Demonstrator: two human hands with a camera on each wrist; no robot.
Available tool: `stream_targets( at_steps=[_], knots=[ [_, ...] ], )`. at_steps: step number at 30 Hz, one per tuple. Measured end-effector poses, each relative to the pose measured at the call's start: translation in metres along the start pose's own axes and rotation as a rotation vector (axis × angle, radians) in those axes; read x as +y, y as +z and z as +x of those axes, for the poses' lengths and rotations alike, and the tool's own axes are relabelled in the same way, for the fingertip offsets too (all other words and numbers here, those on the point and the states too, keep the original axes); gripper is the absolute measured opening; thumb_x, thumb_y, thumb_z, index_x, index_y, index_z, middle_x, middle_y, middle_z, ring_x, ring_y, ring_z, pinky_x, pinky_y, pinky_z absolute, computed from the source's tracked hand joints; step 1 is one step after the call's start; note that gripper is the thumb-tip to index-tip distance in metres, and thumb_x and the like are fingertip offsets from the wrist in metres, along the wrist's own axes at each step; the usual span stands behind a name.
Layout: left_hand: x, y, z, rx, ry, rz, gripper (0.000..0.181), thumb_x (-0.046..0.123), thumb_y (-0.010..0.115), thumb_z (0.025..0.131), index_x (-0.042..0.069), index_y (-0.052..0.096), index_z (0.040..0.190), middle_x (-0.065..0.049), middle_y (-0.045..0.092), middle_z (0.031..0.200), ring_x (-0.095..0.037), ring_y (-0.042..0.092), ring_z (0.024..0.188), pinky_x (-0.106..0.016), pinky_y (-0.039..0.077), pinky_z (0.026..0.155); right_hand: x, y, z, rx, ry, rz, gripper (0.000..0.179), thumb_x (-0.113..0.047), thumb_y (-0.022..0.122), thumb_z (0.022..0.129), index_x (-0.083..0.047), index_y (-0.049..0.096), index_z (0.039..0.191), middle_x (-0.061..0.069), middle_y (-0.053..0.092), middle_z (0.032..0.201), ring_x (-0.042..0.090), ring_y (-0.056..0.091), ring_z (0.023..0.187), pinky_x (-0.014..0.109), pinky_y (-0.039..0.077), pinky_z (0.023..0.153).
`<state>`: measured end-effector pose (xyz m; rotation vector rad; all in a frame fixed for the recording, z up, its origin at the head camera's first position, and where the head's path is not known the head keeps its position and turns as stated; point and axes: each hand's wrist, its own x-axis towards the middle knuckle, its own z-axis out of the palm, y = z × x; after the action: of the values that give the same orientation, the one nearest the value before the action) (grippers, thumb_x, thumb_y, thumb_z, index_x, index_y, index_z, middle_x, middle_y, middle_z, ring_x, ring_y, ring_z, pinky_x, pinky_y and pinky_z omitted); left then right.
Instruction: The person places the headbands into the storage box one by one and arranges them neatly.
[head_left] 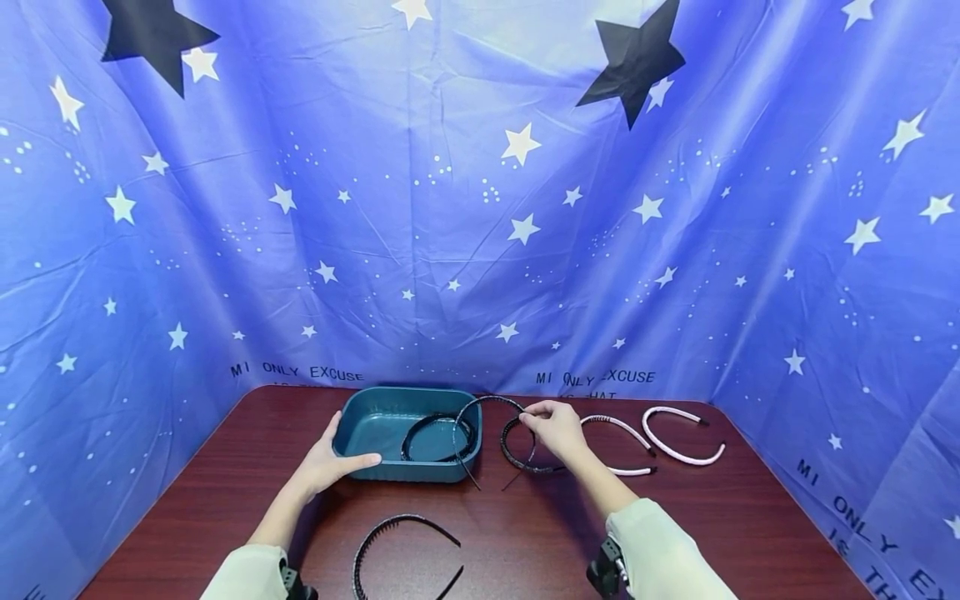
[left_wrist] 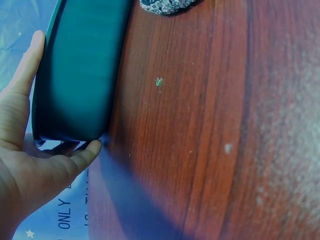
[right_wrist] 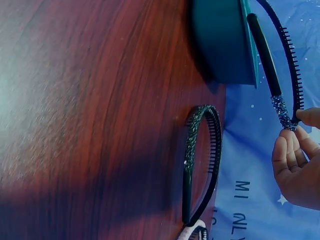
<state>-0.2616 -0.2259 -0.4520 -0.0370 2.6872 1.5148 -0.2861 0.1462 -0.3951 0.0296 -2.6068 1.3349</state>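
Note:
My left hand (head_left: 330, 462) holds the near left corner of a teal plastic basin (head_left: 420, 472), its thumb along the near rim and its fingers against the end wall. My right hand (head_left: 557, 425) pinches a black toothed headband (right_wrist: 270, 60) with a glittery section, between thumb and fingertips. That headband hangs in the air, with one arm overlapping the basin's right end in the head view. Inside the basin lies black headband material (head_left: 406, 442), partly seen through the held one. Another black glittery headband (right_wrist: 190, 135) is on the table below my right hand.
Two pale pink headbands, a nearer one (head_left: 633, 472) and a farther one (head_left: 667, 454), lie at the right of the table (head_left: 525, 533). A black toothed headband (head_left: 360, 554) is at the front. Behind the table hangs a blue star-printed cloth (head_left: 450, 208).

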Motion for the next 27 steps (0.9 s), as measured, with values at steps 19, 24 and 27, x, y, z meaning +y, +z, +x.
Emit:
stream_targets(
  at_steps=[19,24,27],
  knots=[
    [-0.001,0.000,0.001,0.004,0.006,0.002,0.120,0.046,0.078,0.071,0.013,-0.004,0.151,-0.021,0.007,0.156,-0.043,0.015,0.140,-0.062,0.021,0.109,-0.020,0.022,0.004,0.054,-0.029,-0.002,0.016,-0.019,0.071,0.079,-0.005,0.074,0.087,0.006,0.071,0.076,0.011,0.060,0.070,0.028,0.048,0.067],
    [-0.002,0.000,0.002,0.006,0.009,0.003,0.120,0.046,0.078,0.071,0.013,-0.004,0.151,-0.022,0.007,0.156,-0.043,0.015,0.140,-0.061,0.021,0.109,-0.025,0.028,0.005,0.066,-0.009,0.012,0.016,-0.020,0.071,0.080,-0.006,0.074,0.087,0.004,0.068,0.074,0.012,0.056,0.069,0.027,0.046,0.065],
    [-0.002,0.000,0.002,0.006,0.010,0.002,0.120,0.046,0.077,0.071,0.013,-0.005,0.151,-0.021,0.007,0.156,-0.043,0.015,0.140,-0.062,0.021,0.109,-0.026,0.031,0.006,0.071,-0.005,0.018,0.016,-0.020,0.071,0.080,-0.006,0.074,0.088,0.003,0.066,0.073,0.012,0.055,0.069,0.026,0.045,0.064]
  ],
)
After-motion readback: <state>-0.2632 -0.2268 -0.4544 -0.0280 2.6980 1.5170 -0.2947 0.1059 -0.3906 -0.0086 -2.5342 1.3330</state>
